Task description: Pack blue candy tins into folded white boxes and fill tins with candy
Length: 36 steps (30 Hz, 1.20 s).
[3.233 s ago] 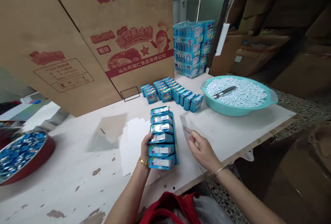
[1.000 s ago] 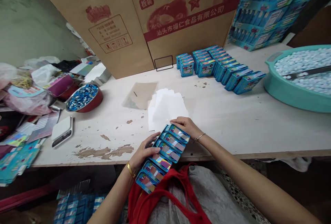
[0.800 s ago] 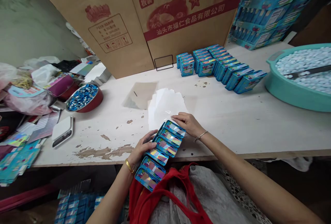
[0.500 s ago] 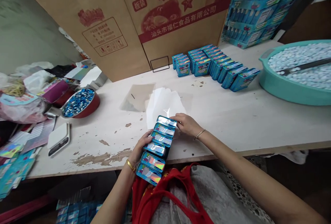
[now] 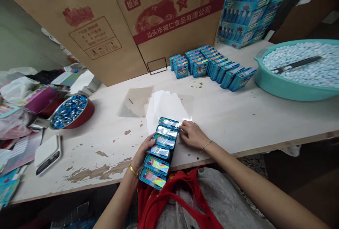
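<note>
A row of several small blue candy boxes (image 5: 162, 152) rests at the table's front edge, narrow shiny ends facing up. My left hand (image 5: 143, 151) is closed around the row's left side, with its thumb over one box. At the far end of the row, my right hand (image 5: 194, 135) has its fingers curled in close to the last box. A glint of clear plastic shows by its knuckles; whatever lies between the fingertips is hidden. Just beyond the row lie white sheets (image 5: 166, 107) and a translucent sheet (image 5: 136, 102).
More blue boxes (image 5: 200, 67) stand in rows before a large carton (image 5: 113, 20). To the right is a teal tub (image 5: 293, 89) of pale candies with a dark scoop. At left are a red bowl (image 5: 88, 112) of blue wrapped pieces and a white scale (image 5: 49, 151).
My right hand has shifted from the far corner of the last box to its right side, fingers more curled. My left hand keeps its hold. The camera view has turned slightly right.
</note>
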### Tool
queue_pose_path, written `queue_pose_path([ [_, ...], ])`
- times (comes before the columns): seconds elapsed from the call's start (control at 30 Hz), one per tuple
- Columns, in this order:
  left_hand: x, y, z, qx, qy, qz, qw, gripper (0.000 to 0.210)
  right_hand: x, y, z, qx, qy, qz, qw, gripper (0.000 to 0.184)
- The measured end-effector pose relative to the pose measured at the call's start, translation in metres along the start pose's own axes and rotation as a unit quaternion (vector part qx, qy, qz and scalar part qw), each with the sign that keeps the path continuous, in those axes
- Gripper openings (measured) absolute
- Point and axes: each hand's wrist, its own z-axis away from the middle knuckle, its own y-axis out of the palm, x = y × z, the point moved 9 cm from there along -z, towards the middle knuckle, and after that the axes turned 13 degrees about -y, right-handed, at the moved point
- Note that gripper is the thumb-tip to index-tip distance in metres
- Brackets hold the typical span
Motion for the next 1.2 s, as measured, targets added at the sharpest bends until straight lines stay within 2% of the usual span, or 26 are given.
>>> queue_pose_path([
  [0.2, -0.005, 0.004, -0.007, -0.021, 0.034, -0.07, 0.997, 0.063, -0.006, -0.009, 0.001, -0.094, 0.026, -0.007, 0.995, 0.028],
  [0.3, -0.018, -0.012, -0.003, -0.101, 0.092, -0.209, 0.968, 0.054, 0.0, -0.018, -0.001, -0.144, 0.026, -0.001, 0.989, 0.029],
  [0.37, -0.032, -0.02, 0.001, -0.151, 0.132, -0.323, 0.925, 0.042, 0.005, -0.022, -0.004, -0.163, 0.018, 0.005, 0.987, 0.028],
  [0.47, -0.063, -0.017, 0.002, -0.176, 0.227, -0.45, 0.846, 0.039, 0.012, -0.026, -0.007, -0.181, 0.005, 0.016, 0.983, 0.027],
  [0.53, -0.085, -0.005, -0.001, -0.206, 0.307, -0.538, 0.758, 0.039, 0.014, -0.029, -0.009, -0.192, -0.002, 0.025, 0.981, 0.026],
  [0.6, -0.098, 0.013, -0.015, -0.221, 0.345, -0.632, 0.658, 0.045, 0.016, -0.033, -0.01, -0.205, -0.009, 0.035, 0.978, 0.026],
  [0.63, -0.101, 0.021, -0.025, -0.22, 0.348, -0.667, 0.621, 0.045, 0.017, -0.035, -0.011, -0.211, -0.012, 0.04, 0.976, 0.026],
  [0.7, -0.106, 0.034, -0.04, -0.223, 0.35, -0.703, 0.577, 0.027, 0.02, -0.04, -0.012, -0.226, -0.017, 0.054, 0.973, 0.026],
  [0.77, -0.112, 0.04, -0.046, -0.237, 0.357, -0.702, 0.569, 0.011, 0.025, -0.045, -0.013, -0.239, -0.021, 0.067, 0.968, 0.025],
  [0.9, -0.119, 0.037, -0.045, -0.251, 0.369, -0.671, 0.592, 0.019, 0.034, -0.052, -0.011, -0.263, -0.026, 0.085, 0.961, 0.023],
  [1.07, -0.121, 0.027, -0.059, -0.206, 0.334, -0.649, 0.651, 0.018, 0.038, -0.057, -0.007, -0.28, -0.017, 0.082, 0.957, 0.021],
  [1.13, -0.124, 0.028, -0.062, -0.188, 0.323, -0.649, 0.662, 0.019, 0.037, -0.059, -0.008, -0.282, -0.004, 0.075, 0.956, 0.021],
  [1.2, -0.128, 0.033, -0.058, -0.186, 0.322, -0.652, 0.661, 0.017, 0.035, -0.061, -0.008, -0.285, 0.019, 0.067, 0.956, 0.021],
])
